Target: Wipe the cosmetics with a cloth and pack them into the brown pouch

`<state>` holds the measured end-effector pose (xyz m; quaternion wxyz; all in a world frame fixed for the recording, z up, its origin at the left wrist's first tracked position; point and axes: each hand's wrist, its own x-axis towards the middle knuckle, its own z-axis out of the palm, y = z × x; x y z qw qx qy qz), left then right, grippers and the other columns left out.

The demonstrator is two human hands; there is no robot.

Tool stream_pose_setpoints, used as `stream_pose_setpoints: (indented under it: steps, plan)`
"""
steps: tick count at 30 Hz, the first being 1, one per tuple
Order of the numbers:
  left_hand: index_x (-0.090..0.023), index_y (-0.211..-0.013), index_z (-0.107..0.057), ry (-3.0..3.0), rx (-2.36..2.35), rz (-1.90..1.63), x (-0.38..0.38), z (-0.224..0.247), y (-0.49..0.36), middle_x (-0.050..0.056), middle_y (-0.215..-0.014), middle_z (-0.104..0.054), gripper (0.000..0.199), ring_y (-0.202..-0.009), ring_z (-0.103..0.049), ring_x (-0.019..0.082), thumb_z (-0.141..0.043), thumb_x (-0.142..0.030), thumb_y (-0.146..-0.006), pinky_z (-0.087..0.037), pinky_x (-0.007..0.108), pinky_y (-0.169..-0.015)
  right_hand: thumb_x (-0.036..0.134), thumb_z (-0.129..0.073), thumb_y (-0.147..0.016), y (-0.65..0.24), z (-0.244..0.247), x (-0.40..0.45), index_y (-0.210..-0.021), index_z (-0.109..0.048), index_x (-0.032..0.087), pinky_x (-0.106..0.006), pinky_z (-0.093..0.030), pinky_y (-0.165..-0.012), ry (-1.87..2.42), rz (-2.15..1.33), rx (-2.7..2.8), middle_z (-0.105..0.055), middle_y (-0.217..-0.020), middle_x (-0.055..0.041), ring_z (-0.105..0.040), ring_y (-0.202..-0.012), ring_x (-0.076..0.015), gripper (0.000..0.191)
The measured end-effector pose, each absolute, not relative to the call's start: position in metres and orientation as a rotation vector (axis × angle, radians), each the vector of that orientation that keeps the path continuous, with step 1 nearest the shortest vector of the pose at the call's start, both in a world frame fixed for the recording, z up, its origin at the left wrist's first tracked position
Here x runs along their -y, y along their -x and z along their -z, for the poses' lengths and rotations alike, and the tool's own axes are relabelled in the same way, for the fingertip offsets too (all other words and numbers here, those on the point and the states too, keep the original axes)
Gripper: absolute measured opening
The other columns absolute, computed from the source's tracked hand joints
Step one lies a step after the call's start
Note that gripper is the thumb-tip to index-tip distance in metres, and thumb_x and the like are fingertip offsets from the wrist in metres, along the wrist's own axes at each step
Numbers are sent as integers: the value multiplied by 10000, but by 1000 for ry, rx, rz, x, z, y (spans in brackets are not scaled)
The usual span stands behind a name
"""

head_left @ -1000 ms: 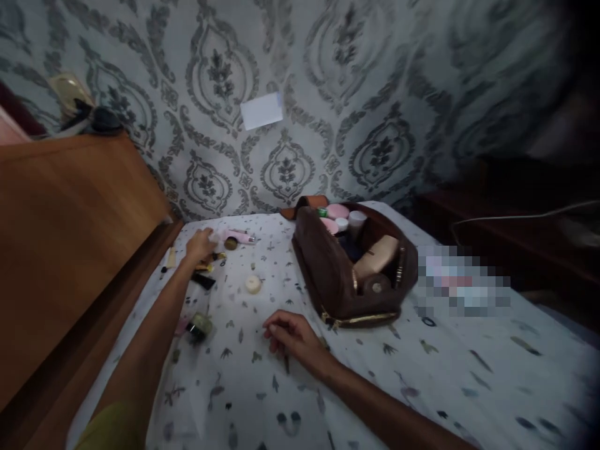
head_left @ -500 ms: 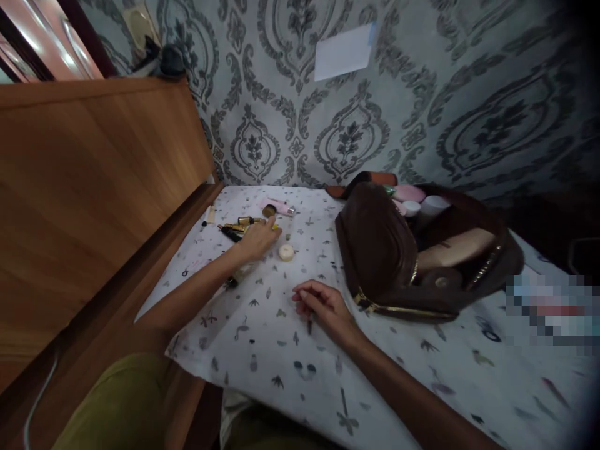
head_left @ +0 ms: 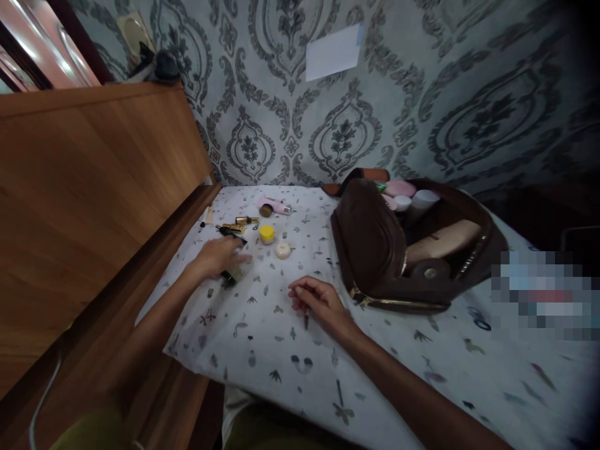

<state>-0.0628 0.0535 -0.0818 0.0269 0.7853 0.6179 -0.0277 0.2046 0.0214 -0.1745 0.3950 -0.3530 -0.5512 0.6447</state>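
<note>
My left hand (head_left: 221, 256), slightly blurred, is over the left part of the patterned cloth with its fingers apart. Just under its fingers lies a dark-ended bottle (head_left: 229, 277), and black and gold tubes (head_left: 233, 229) are just beyond. A yellow-lidded jar (head_left: 267, 234) and a round cream-coloured jar (head_left: 282, 250) stand to its right. My right hand (head_left: 321, 302) rests on the cloth with curled fingers; a small dark thing (head_left: 306, 319) shows below them, and its grip on it is unclear. Farther back, a pink tube (head_left: 280, 207) lies beside a round brown-gold item (head_left: 265, 210).
An open brown bag (head_left: 370, 237) with bottles and tubes inside stands on the right of the cloth (head_left: 262, 356). A wooden panel (head_left: 103, 187) rises at the left. Patterned wallpaper with a white paper (head_left: 334, 52) is behind.
My left hand has moved left and towards me, away from the yellow-lidded jar, which now shows fully. My right hand has stayed nearly in place. The view has shifted slightly.
</note>
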Motion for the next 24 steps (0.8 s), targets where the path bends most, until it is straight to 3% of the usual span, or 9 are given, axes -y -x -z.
stream_pose_setpoints:
  steps: [3,7,11,14,16,20,24]
  plan:
    - [-203,-1169,-616,-2325,-2045,325,-18,88,56,133,-1092,-646,433,-970,-655,327,-550,-518,-881,-488,375,-730,502,-688,-779,-204,177,-22,-850,-665,162,-229,-447,-511,890,-1626,1424,-696,-760,-49,-614,-579,-122,348]
    - [-217,-1131,-612,-2268,-2110,322,-3,93,43,112,-1073,-625,311,-928,-657,308,-555,-318,-842,-468,375,-721,484,-681,-795,-203,182,-19,-863,-669,163,-220,-439,-516,902,-1595,1469,-688,-768,-42,-610,-586,-116,329]
    - [-223,-999,-620,-2185,-1995,-220,-3,95,24,53,-957,-633,200,-899,-643,260,-546,-282,-824,-465,353,-758,482,-674,-835,-201,182,-10,-955,-697,169,-233,-481,-568,855,-1585,1484,-698,-820,-49,-642,-677,-140,335]
    - [-218,-931,-600,-2050,-1712,-784,1,103,-5,22,-937,-642,125,-925,-629,212,-576,-284,-828,-475,313,-815,528,-701,-821,-196,176,-2,-1088,-693,199,-274,-548,-679,677,-1774,1289,-713,-997,-66,-681,-884,-184,423]
    - [-215,-940,-600,-2004,-1572,-1008,7,111,-27,23,-951,-639,118,-930,-622,196,-587,-299,-859,-481,302,-828,539,-737,-793,-194,173,2,-1112,-682,224,-306,-569,-749,535,-1943,1057,-709,-1037,-47,-684,-917,-181,451]
    - [-219,-1012,-624,-2126,-1413,-1229,13,123,-53,49,-1034,-636,130,-1009,-614,191,-553,-298,-935,-486,305,-885,453,-835,-725,-195,171,0,-1101,-665,234,-312,-571,-778,432,-2018,713,-708,-939,-1,-685,-808,-141,467]
    - [-249,-1162,-642,-2309,-1294,-1262,8,124,-49,58,-1246,-648,236,-1186,-597,189,-506,-261,-970,-455,314,-1018,430,-880,-662,-201,172,-3,-1015,-664,196,-268,-579,-667,510,-1958,675,-673,-904,2,-656,-775,-128,475]
